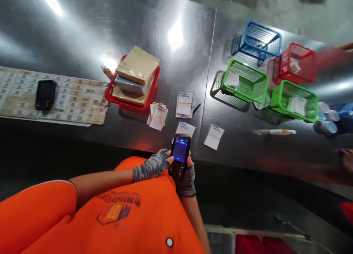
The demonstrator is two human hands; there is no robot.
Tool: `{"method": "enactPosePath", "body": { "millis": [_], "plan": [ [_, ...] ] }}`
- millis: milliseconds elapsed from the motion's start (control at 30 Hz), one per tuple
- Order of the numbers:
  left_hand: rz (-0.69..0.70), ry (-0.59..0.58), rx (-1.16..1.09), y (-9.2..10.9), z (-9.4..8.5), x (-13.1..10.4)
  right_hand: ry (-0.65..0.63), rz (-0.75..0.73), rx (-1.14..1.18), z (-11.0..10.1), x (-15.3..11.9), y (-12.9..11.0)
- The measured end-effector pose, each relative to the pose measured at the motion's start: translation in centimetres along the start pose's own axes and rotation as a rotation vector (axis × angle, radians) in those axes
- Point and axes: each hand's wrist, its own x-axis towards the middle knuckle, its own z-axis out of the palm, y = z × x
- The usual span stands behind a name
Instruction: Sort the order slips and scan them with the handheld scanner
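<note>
A black handheld barcode terminal (180,151) with a lit blue screen is held upright near the table's front edge. My left hand (156,164), in a grey fingerless glove, grips its left side, the thumb by the lower screen. From the right and below, my right hand (188,181) is closed round the terminal, its fingers partly hidden behind it. Just beyond the terminal lies a banded stack of labelled cards (185,128), partly covered. Other card stacks lie close by: one behind (184,105), a fanned one on the left (158,116) and a banded one on the right (214,137).
A red basket (131,103) holds stacked boxes at left. Beyond it, another terminal (45,95) rests on label-covered sheets (74,99). Green (245,95), blue (260,55) and red baskets (298,62) stand at right, near a marker-like stick (275,132). Another person's hand (346,160) shows at the right edge.
</note>
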Motion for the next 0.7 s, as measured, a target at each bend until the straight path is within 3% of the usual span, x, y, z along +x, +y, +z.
{"method": "enactPosePath", "body": {
  "millis": [167,267,400,467,600,700],
  "plan": [
    [0.077,-0.135,0.053,0.5,-0.2,-2.0,0.022,0.104,0.091,-1.6,-2.3,-0.5],
    [0.083,-0.080,-0.023,-0.1,-0.6,-1.5,-0.075,0.153,0.150,-2.2,-3.3,-0.4],
    [-0.097,0.324,0.281,-1.3,-2.5,3.1,-0.129,0.241,0.176,-2.1,-3.6,-0.8],
    [-0.195,0.458,0.402,-1.6,-3.8,6.5,-0.138,0.244,0.163,-1.9,-3.5,-1.3],
    [-0.367,0.541,0.517,-1.6,-5.6,12.2,-0.166,0.259,0.113,-1.9,-3.2,-2.9],
    [-0.474,0.565,0.492,-1.6,-6.0,14.5,-0.175,0.267,0.088,-2.6,-2.9,-4.5]
  ]
}}
